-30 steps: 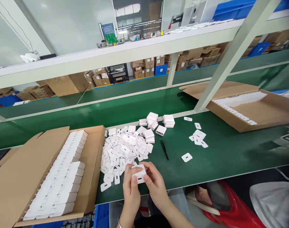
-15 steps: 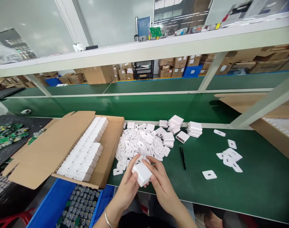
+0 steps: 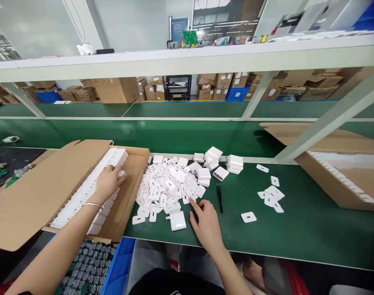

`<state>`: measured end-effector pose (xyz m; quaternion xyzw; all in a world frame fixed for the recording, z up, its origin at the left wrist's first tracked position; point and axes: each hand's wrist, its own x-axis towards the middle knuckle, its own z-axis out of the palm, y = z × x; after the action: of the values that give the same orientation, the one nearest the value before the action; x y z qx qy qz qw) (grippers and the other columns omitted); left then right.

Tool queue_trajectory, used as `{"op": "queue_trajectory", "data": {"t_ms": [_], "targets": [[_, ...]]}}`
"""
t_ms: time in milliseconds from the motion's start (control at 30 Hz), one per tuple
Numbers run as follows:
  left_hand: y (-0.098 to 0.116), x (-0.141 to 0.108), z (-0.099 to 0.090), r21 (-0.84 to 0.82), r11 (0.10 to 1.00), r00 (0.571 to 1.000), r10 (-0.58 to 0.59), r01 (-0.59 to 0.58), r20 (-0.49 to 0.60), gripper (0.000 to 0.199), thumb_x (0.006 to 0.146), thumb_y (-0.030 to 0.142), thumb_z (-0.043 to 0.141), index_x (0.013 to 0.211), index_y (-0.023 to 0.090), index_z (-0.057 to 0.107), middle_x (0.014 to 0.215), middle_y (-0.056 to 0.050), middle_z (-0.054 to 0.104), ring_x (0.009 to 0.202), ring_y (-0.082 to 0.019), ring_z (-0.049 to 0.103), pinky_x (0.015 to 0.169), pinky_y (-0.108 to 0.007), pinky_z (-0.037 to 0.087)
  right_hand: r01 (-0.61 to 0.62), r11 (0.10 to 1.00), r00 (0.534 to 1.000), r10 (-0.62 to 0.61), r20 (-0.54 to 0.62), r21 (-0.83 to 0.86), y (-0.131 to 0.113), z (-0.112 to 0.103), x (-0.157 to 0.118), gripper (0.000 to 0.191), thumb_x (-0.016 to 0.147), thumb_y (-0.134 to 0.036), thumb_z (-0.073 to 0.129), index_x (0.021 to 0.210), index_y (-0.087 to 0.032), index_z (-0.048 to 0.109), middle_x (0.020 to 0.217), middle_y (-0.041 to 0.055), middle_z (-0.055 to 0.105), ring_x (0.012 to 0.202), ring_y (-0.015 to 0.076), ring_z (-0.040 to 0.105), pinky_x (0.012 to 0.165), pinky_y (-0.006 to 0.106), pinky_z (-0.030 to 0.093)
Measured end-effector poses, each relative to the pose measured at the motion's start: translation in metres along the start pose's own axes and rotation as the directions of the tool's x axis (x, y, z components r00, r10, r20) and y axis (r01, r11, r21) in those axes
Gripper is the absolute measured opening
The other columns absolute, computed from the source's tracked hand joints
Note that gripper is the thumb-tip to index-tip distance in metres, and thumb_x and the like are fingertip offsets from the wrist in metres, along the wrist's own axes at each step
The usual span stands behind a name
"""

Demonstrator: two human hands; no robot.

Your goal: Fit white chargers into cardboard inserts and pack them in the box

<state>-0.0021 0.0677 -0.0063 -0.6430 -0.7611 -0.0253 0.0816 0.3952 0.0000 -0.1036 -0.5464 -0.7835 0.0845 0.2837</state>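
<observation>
The person's left hand (image 3: 110,179) is inside the open carton (image 3: 137,182), over rows of white charger housings (image 3: 75,208) whose long axis runs obliquely away from the body; its fingers bend onto them, though whether they grip one cannot be told. A white plug adapter (image 3: 178,221) lies on the worktop (image 3: 279,241), just left of the right hand (image 3: 207,224) and nearer it. That hand is palm-down, unloaded, index finger extended toward the slotted faceplates (image 3: 169,185).
</observation>
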Motion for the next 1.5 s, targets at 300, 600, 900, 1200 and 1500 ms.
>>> {"op": "queue_trajectory", "data": {"t_ms": [300,600,900,1200,1500], "targets": [[0.046,-0.037,-0.025,0.198,0.98,0.986,0.053,-0.02,-0.161,0.046,0.096,0.039,0.05,0.125,0.007,0.067,0.154,-0.031,0.038,0.128,-0.051,0.045,0.095,-0.059,0.043,-0.091,0.981,0.99,0.107,-0.09,0.169,0.0,-0.007,-0.01,0.006,0.098,-0.023,0.055,0.093,-0.02,0.058,0.107,0.0105,0.056,0.099,0.0261,0.059,0.083,0.041,0.053],[0.198,-0.148,0.016,-0.254,0.862,0.898,0.416,-0.44,-0.145,0.057,0.089,0.052,0.069,0.134,0.018,0.061,0.126,-0.019,0.065,0.098,-0.034,0.067,0.079,-0.044,0.055,-0.14,0.969,0.989,0.147,-0.018,0.203,0.014,-0.025,-0.008,0.015,0.102,-0.031,0.052,0.107,-0.022,0.062,0.1,0.0081,0.069,0.092,0.0264,0.067,0.078,0.039,0.053],[0.19,-0.153,0.021,-0.747,0.577,0.915,0.39,-0.331,-0.104,0.051,0.099,0.037,0.06,0.147,0.027,0.049,0.139,-0.014,0.063,0.124,-0.031,0.063,0.101,-0.046,0.054,-0.256,0.955,0.965,0.261,-0.019,0.15,0.037,-0.046,-0.026,0.03,0.104,-0.042,0.049,0.117,-0.021,0.065,0.115,0.0124,0.07,0.102,0.0292,0.068,0.083,0.042,0.056],[0.178,-0.166,-0.002,-0.998,-0.055,0.941,0.339,0.039,0.018,0.039,0.109,0.039,0.032,0.136,0.027,0.057,0.141,-0.01,0.059,0.137,-0.025,0.051,0.117,-0.039,0.038,-0.191,0.974,0.98,0.197,-0.035,0.122,0.027,-0.043,-0.036,0.025,0.1,-0.04,0.058,0.112,-0.024,0.073,0.104,0.0099,0.067,0.094,0.0288,0.063,0.083,0.045,0.052],[0.187,-0.167,-0.003,-0.992,-0.109,0.923,0.384,0.057,0.011,0.044,0.107,0.047,0.029,0.118,0.022,0.064,0.12,-0.01,0.063,0.115,-0.026,0.058,0.102,-0.038,0.044,0.023,0.839,0.998,-0.048,0.032,0.544,-0.045,-0.086,-0.02,0.032,0.095,-0.026,0.066,0.126,-0.033,0.071,0.106,0.007,0.062,0.1,0.0251,0.062,0.086,0.04,0.055]]}}
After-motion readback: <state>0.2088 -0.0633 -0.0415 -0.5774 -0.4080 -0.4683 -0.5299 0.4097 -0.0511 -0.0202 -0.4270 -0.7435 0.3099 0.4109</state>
